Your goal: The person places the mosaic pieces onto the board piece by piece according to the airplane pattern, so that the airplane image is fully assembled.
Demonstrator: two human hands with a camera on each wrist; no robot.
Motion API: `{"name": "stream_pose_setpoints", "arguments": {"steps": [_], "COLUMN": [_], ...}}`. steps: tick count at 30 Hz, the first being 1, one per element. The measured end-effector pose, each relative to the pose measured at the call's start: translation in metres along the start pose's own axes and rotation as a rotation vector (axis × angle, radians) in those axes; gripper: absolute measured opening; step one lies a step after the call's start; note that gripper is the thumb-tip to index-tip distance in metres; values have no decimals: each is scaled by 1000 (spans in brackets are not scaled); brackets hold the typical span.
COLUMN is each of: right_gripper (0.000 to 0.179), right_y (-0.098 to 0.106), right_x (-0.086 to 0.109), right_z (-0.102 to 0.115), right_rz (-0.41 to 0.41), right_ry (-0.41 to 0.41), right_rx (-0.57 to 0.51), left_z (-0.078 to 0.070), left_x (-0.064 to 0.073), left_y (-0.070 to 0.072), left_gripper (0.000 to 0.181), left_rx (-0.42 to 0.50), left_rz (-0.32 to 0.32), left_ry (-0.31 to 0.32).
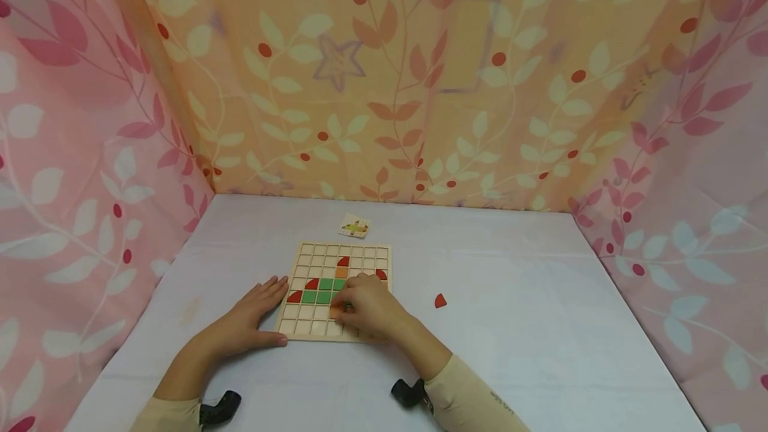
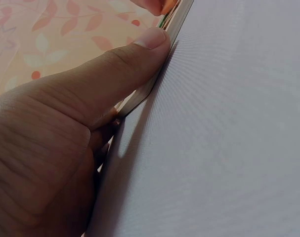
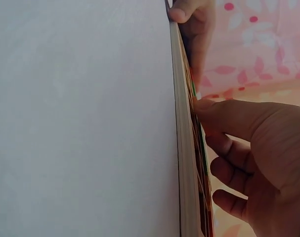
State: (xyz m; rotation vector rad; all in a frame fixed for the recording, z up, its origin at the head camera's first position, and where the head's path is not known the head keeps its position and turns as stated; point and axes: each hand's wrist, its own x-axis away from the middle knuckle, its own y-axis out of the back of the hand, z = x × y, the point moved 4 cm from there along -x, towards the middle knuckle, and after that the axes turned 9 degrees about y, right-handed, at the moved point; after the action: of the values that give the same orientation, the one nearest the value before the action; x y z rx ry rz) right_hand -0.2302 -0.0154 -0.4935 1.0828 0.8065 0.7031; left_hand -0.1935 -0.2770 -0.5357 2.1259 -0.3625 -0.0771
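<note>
A wooden grid board point(image 1: 305, 329) lies on the white table, with green squares point(image 1: 309, 297), an orange square point(image 1: 341, 272) and several red quarter-round pieces point(image 1: 312, 283) set in its cells. My left hand point(image 1: 243, 325) rests along the board's left side, fingers stretched out. Its thumb point(image 2: 150, 42) presses on the near edge. Over the board's middle, my right hand point(image 1: 372, 305) pinches an orange piece point(image 1: 335, 311) between thumb and fingers, down at a cell below the green squares. That hand hides part of the board's right half.
Behind the board lies a small card point(image 1: 355, 226) with a coloured picture. A loose red quarter-round piece point(image 1: 441, 301) is on the table to the right. Patterned cloth point(image 1: 396, 119) walls the table at the back and both sides.
</note>
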Motion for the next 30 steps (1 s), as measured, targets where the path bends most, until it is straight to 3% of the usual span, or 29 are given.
{"name": "stream_pose_setpoints", "arguments": {"steps": [4, 11, 30], "right_gripper": [21, 21, 23], "right_y": [-2, -5, -5], "right_x": [0, -2, -2], "right_z": [-1, 0, 0], "right_rz": [1, -7, 15], "right_ry": [-6, 5, -2], "right_rx": [11, 21, 26], "left_z": [-1, -5, 1], "left_x": [0, 3, -1], "left_y": [1, 3, 0], "left_gripper": [118, 117, 119], "left_rx": [1, 12, 2], "left_rz": [4, -3, 18], "left_ry": [25, 4, 23]}}
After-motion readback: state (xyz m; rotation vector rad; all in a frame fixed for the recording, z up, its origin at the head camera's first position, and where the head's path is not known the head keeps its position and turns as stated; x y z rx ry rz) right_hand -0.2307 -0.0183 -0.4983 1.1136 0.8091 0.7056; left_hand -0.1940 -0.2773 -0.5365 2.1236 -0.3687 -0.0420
